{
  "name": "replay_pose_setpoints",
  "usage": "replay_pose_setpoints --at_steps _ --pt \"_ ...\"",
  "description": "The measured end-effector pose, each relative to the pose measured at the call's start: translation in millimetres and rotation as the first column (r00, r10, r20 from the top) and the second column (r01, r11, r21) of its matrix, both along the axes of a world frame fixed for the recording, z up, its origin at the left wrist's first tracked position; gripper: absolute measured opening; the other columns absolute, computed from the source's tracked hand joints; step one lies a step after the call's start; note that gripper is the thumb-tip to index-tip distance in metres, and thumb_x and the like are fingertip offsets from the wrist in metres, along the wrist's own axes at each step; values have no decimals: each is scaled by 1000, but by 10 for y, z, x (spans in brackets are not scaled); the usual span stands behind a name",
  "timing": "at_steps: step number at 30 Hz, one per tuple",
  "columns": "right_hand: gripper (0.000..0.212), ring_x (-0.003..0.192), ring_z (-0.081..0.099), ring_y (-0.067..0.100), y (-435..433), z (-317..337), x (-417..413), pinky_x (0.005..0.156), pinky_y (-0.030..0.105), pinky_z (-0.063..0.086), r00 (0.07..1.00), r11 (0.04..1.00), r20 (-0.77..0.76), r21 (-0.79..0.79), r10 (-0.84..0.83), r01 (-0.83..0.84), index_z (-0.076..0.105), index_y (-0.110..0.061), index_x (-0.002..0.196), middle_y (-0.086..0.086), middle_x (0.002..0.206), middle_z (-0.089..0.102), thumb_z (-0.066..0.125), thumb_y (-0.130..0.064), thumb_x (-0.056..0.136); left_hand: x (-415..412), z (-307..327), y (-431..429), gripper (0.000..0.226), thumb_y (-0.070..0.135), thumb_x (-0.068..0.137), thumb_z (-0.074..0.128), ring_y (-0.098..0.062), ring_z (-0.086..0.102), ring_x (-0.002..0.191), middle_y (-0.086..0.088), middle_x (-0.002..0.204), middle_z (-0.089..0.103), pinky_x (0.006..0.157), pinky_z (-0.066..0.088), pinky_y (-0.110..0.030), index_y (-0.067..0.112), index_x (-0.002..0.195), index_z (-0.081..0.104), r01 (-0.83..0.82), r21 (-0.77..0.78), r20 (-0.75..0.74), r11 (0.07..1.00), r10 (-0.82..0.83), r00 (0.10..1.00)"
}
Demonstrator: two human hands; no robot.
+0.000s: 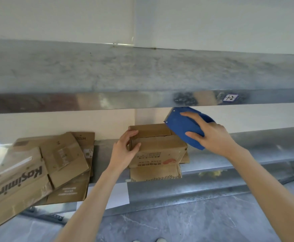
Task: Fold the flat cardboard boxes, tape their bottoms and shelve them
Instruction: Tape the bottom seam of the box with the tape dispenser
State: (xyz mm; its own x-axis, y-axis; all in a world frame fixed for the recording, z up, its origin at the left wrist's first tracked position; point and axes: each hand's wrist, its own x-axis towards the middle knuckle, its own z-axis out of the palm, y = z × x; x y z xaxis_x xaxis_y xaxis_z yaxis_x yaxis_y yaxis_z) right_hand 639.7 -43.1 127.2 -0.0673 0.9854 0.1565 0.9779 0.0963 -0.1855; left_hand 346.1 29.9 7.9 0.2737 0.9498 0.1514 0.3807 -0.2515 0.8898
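Head view: the one camera, looking down at a metal shelf [247,172] with an upper shelf [142,70] close above it; a small label [230,98] is stuck on that upper shelf's front lip.
Box [157,149]: folded into shape and standing on the lower shelf, on top of a flattened piece [155,173]; its print reads upside down and the closed flaps face up, so I take this to be the bottom, turned up for taping; the seam between the flaps looks bare.
Left hand [125,147]: fingers curled over the box's left top edge, thumb on the near face; it grips that end, most likely to keep the box from sliding and the flaps from lifting.
Tape dispenser [182,126]: blue, tilted, its front edge down at the right end of the box top, just under the upper shelf's lip; placed, I would say, to start a strip along the seam.
Right hand [210,135]: closed around the dispenser's body, fingers spread over the blue shell; whether tape already touches the cardboard I cannot tell.
Flat cardboard [38,165]: a loose pile on the left, well apart from the box, hanging out past the shelf's front; these appear not yet folded.
Stage: the taping step, as I judge it; shelving not yet done.
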Motion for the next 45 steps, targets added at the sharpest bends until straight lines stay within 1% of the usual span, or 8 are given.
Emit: replay_pose_setpoints --at_steps 7,12,20,25,29,34,42,45 --pt "55 56 56 18 208 -85 -501 65 42 52 984 972 -17 -151 177 -178 15 -55 146 -2 65 58 45 -45 101 43 47 -91 45 13 86 74 14 49 120 33 130 50 108 46 -31 24 127 60 -13 -13 117 1000 14 993" --pt "55 55 53 15 243 -154 -596 69 40 51 967 946 -47 -202 251 -255 19 -52 148 -5 59 49 47 -40 102 16 78 -90 48 3 83 74 3 55 119 16 124 62 104 49 -34 17 126 59 -15 -29 185 999 20 982" --pt "58 56 51 19 250 -267 -524 61 38 49 950 929 -74 -199 304 -312 7 -63 146 0 59 48 41 -43 103 -73 217 107 32 1 89 66 -3 61 114 11 116 69 106 46 -37 19 116 68 30 -30 123 999 -26 992" --pt "61 47 41 11 213 -311 -491 49 22 31 943 935 -8 -132 332 -330 -2 -64 142 -7 57 43 41 -45 103 22 523 249 26 11 101 54 -1 61 114 13 117 70 102 48 -30 23 120 67 99 -66 134 993 -89 987" --pt "62 45 35 9 138 -279 -460 47 21 23 931 927 25 -101 365 -361 5 -59 145 -9 54 35 46 -40 103 121 676 225 32 6 103 47 0 63 110 9 119 69 90 49 -17 20 123 67 244 -136 89 960 -234 968" --pt "68 43 26 4 78 -248 -388 45 17 15 920 920 34 -51 391 -390 13 -54 149 -15 53 26 55 -35 99 118 723 188 30 6 103 46 -5 64 111 6 119 71 94 49 -20 14 123 68 284 -165 98 944 -271 958" --pt "58 60 48 15 13 -236 -349 50 19 26 878 880 85 22 471 -474 -11 -64 145 -1 89 69 22 -55 97 51 799 127 34 -6 96 51 -9 67 106 5 109 74 94 51 -25 16 111 72 293 -202 104 935 -277 955" --pt "60 55 44 12 -13 -185 -373 52 8 17 873 874 91 40 479 -484 -5 -60 148 -4 78 65 27 -53 98 20 794 123 28 -6 95 52 -14 68 104 1 106 75 97 52 -34 11 106 72 279 -191 80 941 -268 960"
